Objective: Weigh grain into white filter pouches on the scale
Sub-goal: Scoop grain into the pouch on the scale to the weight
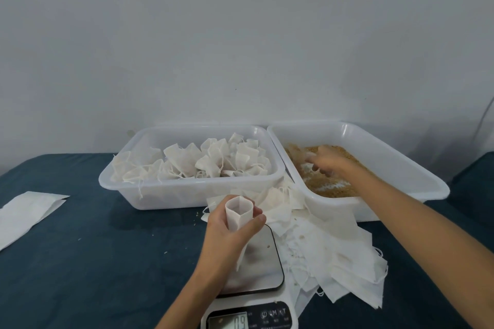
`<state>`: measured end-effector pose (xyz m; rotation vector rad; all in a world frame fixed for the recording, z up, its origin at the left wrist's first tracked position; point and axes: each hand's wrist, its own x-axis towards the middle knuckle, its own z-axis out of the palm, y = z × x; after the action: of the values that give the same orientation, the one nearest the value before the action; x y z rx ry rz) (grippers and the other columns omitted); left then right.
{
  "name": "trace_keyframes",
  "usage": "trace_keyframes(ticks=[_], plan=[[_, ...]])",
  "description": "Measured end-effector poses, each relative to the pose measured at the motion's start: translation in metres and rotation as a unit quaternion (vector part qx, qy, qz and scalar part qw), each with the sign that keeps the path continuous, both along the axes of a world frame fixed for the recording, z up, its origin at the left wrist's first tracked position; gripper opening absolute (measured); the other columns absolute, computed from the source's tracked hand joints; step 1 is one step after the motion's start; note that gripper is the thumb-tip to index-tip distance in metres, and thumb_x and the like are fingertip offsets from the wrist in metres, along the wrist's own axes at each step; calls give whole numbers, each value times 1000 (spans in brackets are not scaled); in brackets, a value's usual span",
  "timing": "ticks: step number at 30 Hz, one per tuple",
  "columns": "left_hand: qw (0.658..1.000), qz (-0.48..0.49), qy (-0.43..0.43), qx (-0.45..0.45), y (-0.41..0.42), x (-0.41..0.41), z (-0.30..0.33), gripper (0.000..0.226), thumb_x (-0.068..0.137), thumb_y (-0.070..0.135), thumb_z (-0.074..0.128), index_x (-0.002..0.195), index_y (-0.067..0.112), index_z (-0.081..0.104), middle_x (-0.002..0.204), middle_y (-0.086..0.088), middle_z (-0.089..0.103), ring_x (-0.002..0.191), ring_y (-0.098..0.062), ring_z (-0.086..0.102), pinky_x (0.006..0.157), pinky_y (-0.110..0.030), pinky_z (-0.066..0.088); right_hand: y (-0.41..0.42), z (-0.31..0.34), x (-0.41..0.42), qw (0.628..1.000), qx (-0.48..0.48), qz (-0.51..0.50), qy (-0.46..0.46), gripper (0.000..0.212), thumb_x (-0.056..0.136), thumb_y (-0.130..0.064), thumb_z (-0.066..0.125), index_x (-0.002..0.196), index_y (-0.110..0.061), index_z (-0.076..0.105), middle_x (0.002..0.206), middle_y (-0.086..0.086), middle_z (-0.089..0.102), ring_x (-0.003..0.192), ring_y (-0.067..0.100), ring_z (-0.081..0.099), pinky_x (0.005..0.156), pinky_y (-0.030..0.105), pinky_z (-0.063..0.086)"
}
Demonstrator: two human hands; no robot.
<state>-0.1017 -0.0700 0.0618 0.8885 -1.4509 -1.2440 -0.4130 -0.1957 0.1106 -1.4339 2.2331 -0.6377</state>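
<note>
1. The left hand [227, 232] grips an open white pouch [238, 215] with the fingers curled round it. The pouch stands upright over the scale [263, 270], its long axis runs up and down and its open mouth points upward. I cannot tell if its bottom touches the scale.
2. Behind this grip is a white tub [160, 195] full of tied pouches [208, 160], with strings hanging over its rim.
3. To the right of the grip is a second white tub [374, 147] with brown grain [331, 184] in it. The right hand [324, 159] is in this grain, blurred; I cannot tell if its fingers are open or closed.
4. Between the grip and the grain tub lies a heap of flat empty pouches [334, 254], touching the scale's right side.
5. The scale display [230, 320], below the grip, shows the digits "09" as seen from here; the small button labels are not readable.
6. Far left of the grip, a flat white paper bag [24, 214] lies on the dark blue cloth [93, 262].
</note>
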Motion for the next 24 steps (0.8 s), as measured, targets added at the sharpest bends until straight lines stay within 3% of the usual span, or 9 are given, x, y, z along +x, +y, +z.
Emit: trace_keyframes(ticks=[3,5,7,11,13,15,17,20,24], plan=[[1000,0,8,-3,0,0,1,16,87,5,80,99,6,69,93,-3,76,83,-9,70,72,-17,54,12,6,-16,997,-36,2,65,31,103,-31,52,96,-2,64,87,7,70,65,20,64,64,32,49],[1000,-2,15,1,1,-1,2,17,87,3,80,99,4,68,93,-6,76,82,-9,69,72,-17,54,25,12,-29,990,-44,0,135,33,102,-27,52,86,-2,65,76,8,63,65,22,58,61,33,43],[1000,-5,14,0,2,-2,2,18,87,4,81,100,4,68,93,-6,77,82,-10,69,72,-19,55,39,16,-39,984,-61,-1,165,30,103,-27,54,84,-5,60,79,10,62,69,22,56,60,33,40],[1000,-14,11,8,5,-4,3,28,83,20,84,103,8,67,97,-3,77,88,-20,70,77,-29,56,70,25,-44,982,-132,59,121,14,100,-23,61,107,-13,68,102,-2,67,96,16,61,79,29,43],[1000,-16,4,10,5,-4,2,26,86,17,84,103,9,67,97,-2,77,92,-25,70,79,-33,56,87,32,-35,977,-157,121,83,9,99,-20,62,101,-27,68,102,-13,66,101,9,61,84,26,41],[1000,-18,2,9,5,-5,1,25,87,14,84,104,9,67,96,-2,77,90,-23,70,79,-33,55,103,38,-20,969,-166,178,45,18,98,-16,64,98,-34,66,103,-17,69,104,3,63,91,25,46],[1000,-20,3,8,6,-5,2,31,81,21,85,103,8,67,96,-2,77,87,-19,70,79,-34,55,115,42,-4,960,-171,223,1,21,97,-13,65,103,-33,68,105,-14,72,106,0,65,98,22,49],[1000,-22,-3,8,8,-6,3,33,75,28,80,101,10,68,95,-1,76,85,-18,69,82,-44,56,129,48,16,945,-187,265,-46,21,95,-10,67,113,-21,70,110,-10,73,110,1,66,97,18,51],[1000,-26,-12,6,9,-7,1,30,75,30,81,98,15,69,94,2,76,87,-21,70,81,-43,57,145,60,35,934,-194,299,-17,22,94,-10,68,114,-19,69,110,-12,72,109,1,66,92,18,52]])
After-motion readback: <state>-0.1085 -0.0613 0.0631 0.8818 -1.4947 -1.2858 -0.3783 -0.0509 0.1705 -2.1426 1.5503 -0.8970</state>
